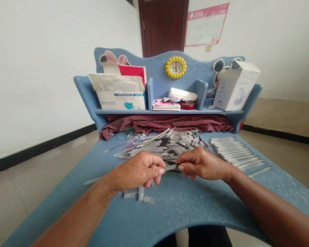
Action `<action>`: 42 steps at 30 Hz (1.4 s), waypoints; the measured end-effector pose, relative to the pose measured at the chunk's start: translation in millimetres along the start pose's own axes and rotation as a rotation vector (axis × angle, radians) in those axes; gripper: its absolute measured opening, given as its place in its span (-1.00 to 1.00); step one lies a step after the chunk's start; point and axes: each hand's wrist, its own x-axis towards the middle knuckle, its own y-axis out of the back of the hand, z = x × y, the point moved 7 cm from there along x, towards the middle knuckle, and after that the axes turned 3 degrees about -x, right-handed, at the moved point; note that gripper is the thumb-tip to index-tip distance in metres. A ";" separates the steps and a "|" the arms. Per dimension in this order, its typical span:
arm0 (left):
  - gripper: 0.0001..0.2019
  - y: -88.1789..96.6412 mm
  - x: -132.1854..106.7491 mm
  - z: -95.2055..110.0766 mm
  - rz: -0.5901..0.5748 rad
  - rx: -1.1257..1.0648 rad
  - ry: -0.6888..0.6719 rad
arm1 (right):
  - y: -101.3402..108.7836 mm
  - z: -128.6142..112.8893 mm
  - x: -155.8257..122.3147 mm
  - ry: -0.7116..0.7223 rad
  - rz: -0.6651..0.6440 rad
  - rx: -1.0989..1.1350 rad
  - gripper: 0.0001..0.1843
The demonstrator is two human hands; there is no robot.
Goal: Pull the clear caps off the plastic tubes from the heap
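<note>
A slim translucent pen (171, 167) spans the gap between my two hands above the front of the desk. My left hand (141, 170) is closed round one part of it, thumb on top. My right hand (204, 164) pinches the other end, where something dark shows between thumb and fingers. Just behind the hands lies a loose pile of clear pen parts (154, 145), some with black pieces. Several clear pen caps (141, 194) rest on the desk below my left hand. A neat row of pens (237, 151) lies to the right.
The blue desk (190, 202) has a raised shelf (123, 112) at its back, holding a mask box (121, 99), papers (167, 106) and a white box (235, 87). A red checked cloth (170, 122) lies under the shelf. One pen-like piece (92, 181) lies at the left.
</note>
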 end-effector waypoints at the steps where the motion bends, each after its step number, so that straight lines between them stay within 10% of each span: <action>1: -0.79 0.2 0.2 0.1 0.009 -0.005 -0.002 | -0.2 0.4 -0.1 -0.001 0.001 0.008 -0.75; 42: -0.78 3.0 3.8 -3.1 0.099 -0.024 -0.024 | 3.4 3.6 0.5 -0.053 0.045 0.073 -0.62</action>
